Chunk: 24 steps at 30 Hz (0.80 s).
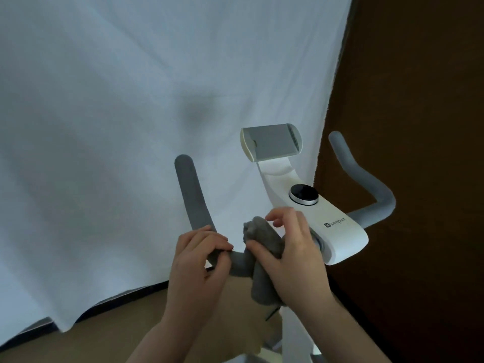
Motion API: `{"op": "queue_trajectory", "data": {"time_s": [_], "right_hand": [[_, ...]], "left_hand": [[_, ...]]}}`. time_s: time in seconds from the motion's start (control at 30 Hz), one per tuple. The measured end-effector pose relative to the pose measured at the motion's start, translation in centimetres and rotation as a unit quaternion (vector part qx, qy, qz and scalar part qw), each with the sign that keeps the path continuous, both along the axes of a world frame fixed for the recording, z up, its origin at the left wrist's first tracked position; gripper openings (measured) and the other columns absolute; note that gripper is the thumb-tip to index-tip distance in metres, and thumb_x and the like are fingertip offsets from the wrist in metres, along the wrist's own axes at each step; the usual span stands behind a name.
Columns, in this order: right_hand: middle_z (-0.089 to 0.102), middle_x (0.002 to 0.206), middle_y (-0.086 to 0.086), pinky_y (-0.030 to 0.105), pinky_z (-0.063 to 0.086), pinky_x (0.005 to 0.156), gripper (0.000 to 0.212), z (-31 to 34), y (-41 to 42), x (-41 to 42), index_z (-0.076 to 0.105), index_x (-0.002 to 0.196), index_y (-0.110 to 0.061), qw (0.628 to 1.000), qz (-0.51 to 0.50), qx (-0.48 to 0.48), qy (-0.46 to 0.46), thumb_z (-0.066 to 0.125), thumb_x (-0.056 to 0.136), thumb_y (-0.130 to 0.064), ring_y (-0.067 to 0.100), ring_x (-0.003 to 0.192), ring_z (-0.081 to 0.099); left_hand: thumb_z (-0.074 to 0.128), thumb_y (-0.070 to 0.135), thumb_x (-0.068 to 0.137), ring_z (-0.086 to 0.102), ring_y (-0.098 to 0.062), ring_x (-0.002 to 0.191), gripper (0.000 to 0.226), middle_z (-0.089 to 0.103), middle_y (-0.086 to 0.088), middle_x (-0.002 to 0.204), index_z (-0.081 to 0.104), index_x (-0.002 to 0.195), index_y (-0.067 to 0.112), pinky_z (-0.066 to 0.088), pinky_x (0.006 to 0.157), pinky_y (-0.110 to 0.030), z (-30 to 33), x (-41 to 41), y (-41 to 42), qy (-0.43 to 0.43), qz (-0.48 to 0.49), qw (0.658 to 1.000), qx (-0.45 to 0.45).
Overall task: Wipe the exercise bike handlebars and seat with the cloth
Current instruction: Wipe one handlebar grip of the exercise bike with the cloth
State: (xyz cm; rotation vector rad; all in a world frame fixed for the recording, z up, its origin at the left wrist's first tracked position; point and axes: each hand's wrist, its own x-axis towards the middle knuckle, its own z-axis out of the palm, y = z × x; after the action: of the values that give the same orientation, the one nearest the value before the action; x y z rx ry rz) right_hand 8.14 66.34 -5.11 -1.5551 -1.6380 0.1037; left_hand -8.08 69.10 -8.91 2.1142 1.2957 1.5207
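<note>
The exercise bike's grey padded handlebar (192,195) curves up on the left, and its other arm (366,179) rises at the right. A grey cloth (264,242) is wrapped over the left bar close to the white console (337,231). My right hand (293,252) grips the cloth around the bar, thumb and fingers curled over it. My left hand (201,260) curls round the bend of the left bar, just left of the cloth. The seat is out of view.
A white sheet (131,127) hangs behind the bike. A phone holder (272,145) and a black round knob (303,193) stand on the console. Dark brown wall (419,100) is at the right, tan floor (104,336) below.
</note>
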Motion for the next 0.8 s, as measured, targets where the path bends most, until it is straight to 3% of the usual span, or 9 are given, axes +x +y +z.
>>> {"op": "queue_trajectory", "data": {"time_s": [0.1, 0.23, 0.33, 0.4, 0.43, 0.5, 0.63, 0.7, 0.8], "right_hand": [[0.049, 0.102, -0.016, 0.021, 0.053, 0.066, 0.022, -1.1, -0.7, 0.4, 0.05, 0.099, -0.039, 0.993, 0.067, 0.058, -0.074, 0.062, 0.082, -0.046, 0.004, 0.086, 0.055], [0.05, 0.097, -0.021, 0.014, 0.048, 0.079, 0.029, -1.8, -1.1, 2.9, 0.063, 0.105, -0.037, 0.992, 0.111, 0.044, -0.049, 0.054, 0.083, -0.055, 0.0, 0.091, 0.055], [0.046, 0.095, -0.024, 0.003, 0.038, 0.083, 0.041, -1.5, -1.0, 3.2, 0.064, 0.106, -0.034, 0.992, 0.118, 0.0, -0.036, 0.042, 0.087, -0.063, -0.007, 0.098, 0.049], [0.051, 0.093, -0.024, -0.002, 0.034, 0.083, 0.034, -1.0, -0.5, 2.7, 0.061, 0.112, -0.037, 0.991, 0.132, -0.009, -0.032, 0.044, 0.09, -0.057, -0.013, 0.1, 0.047], [0.054, 0.092, -0.023, 0.0, 0.037, 0.082, 0.021, -0.7, -0.3, 2.5, 0.055, 0.112, -0.046, 0.99, 0.142, -0.014, -0.008, 0.049, 0.092, -0.05, -0.012, 0.099, 0.049], [0.057, 0.094, -0.022, 0.008, 0.047, 0.075, 0.022, 0.1, 0.1, 2.0, 0.049, 0.103, -0.051, 0.984, 0.171, -0.012, 0.048, 0.059, 0.091, -0.036, -0.004, 0.094, 0.056], [0.046, 0.105, -0.026, 0.021, 0.047, 0.081, 0.012, -0.4, 0.9, 1.4, 0.052, 0.099, -0.043, 0.98, 0.185, 0.03, -0.064, 0.055, 0.087, -0.044, -0.001, 0.096, 0.051], [0.049, 0.106, -0.022, 0.031, 0.048, 0.081, 0.023, -0.9, 0.8, 1.9, 0.057, 0.106, -0.041, 0.978, 0.168, 0.052, -0.11, 0.053, 0.084, -0.049, 0.001, 0.096, 0.047], [0.049, 0.113, -0.019, 0.018, 0.042, 0.078, 0.043, -0.7, -0.2, 3.1, 0.058, 0.122, -0.034, 0.974, 0.167, 0.04, -0.146, 0.053, 0.082, -0.05, -0.001, 0.098, 0.043]], "left_hand": [[0.048, 0.03, 0.081, 0.045, 0.006, 0.113, 0.018, 0.061, 0.028, 0.093, 0.065, 0.082, 0.029, 0.03, 0.092, -0.005, 0.0, 0.0, -0.3, -0.008, -0.001, 1.0, -0.004], [0.048, 0.032, 0.081, 0.044, 0.006, 0.117, 0.018, 0.062, 0.027, 0.095, 0.066, 0.083, 0.031, 0.03, 0.093, -0.004, 0.1, 0.1, -0.5, -0.018, 0.003, 1.0, -0.022], [0.047, 0.032, 0.082, 0.042, 0.007, 0.12, 0.021, 0.062, 0.026, 0.098, 0.067, 0.086, 0.028, 0.031, 0.093, -0.004, -0.1, 0.2, -0.8, -0.021, 0.01, 0.999, -0.028], [0.046, 0.033, 0.083, 0.041, 0.009, 0.121, 0.023, 0.061, 0.027, 0.1, 0.068, 0.088, 0.027, 0.03, 0.094, -0.003, -0.2, 0.4, -0.9, -0.024, 0.02, 0.999, -0.028], [0.046, 0.033, 0.084, 0.041, 0.009, 0.121, 0.024, 0.06, 0.027, 0.101, 0.068, 0.089, 0.026, 0.03, 0.095, -0.003, -0.3, 0.5, -1.0, -0.022, 0.023, 0.999, -0.03], [0.045, 0.034, 0.086, 0.04, 0.008, 0.122, 0.026, 0.06, 0.026, 0.102, 0.068, 0.091, 0.024, 0.03, 0.095, -0.003, -0.4, 0.5, -1.2, -0.016, 0.024, 0.999, -0.032], [0.046, 0.033, 0.087, 0.042, 0.006, 0.122, 0.026, 0.063, 0.023, 0.101, 0.069, 0.091, 0.022, 0.031, 0.096, -0.004, -0.2, 0.4, -1.2, -0.007, 0.026, 0.999, -0.035], [0.047, 0.032, 0.086, 0.043, 0.004, 0.122, 0.025, 0.063, 0.022, 0.1, 0.069, 0.09, 0.021, 0.032, 0.096, -0.006, -0.3, 0.5, -1.3, -0.015, 0.031, 0.999, -0.034], [0.047, 0.032, 0.086, 0.044, 0.003, 0.122, 0.025, 0.063, 0.023, 0.1, 0.069, 0.089, 0.022, 0.033, 0.095, -0.007, -0.3, 0.6, -1.3, -0.018, 0.037, 0.999, -0.032]]}}
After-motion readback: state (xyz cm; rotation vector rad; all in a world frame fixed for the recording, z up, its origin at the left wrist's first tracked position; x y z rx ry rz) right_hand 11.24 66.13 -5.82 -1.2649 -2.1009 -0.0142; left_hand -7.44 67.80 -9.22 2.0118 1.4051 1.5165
